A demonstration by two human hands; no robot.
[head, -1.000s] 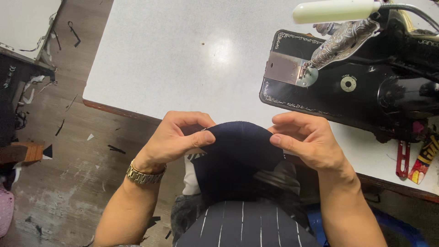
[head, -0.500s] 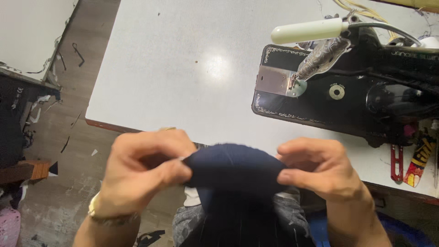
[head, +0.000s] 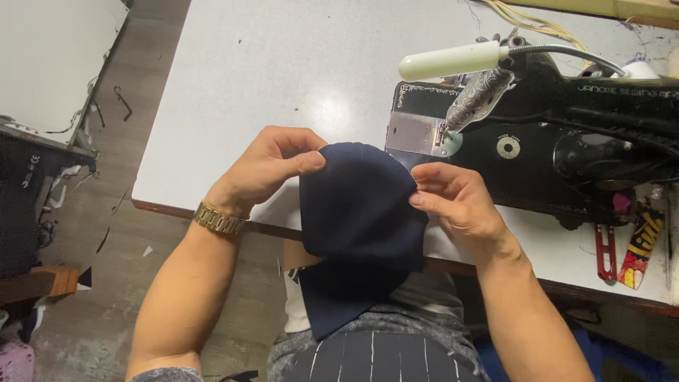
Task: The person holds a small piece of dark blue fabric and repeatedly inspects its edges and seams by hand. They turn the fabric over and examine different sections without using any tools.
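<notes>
— What fills the scene?
— A white counter (head: 283, 64), a black sewing machine (head: 566, 148) at two o'clock.

— And the cloth?
— Dark navy fabric (head: 357, 212) hangs at centre over the counter's near edge.

— The hands?
— Left hand (head: 265, 170) pinches its nine o'clock edge, right hand (head: 456, 205) its three o'clock edge.

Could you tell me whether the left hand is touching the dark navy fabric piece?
Touching. The head view shows the left hand pinching the upper left edge of the dark navy fabric piece between its thumb and fingers.
</notes>
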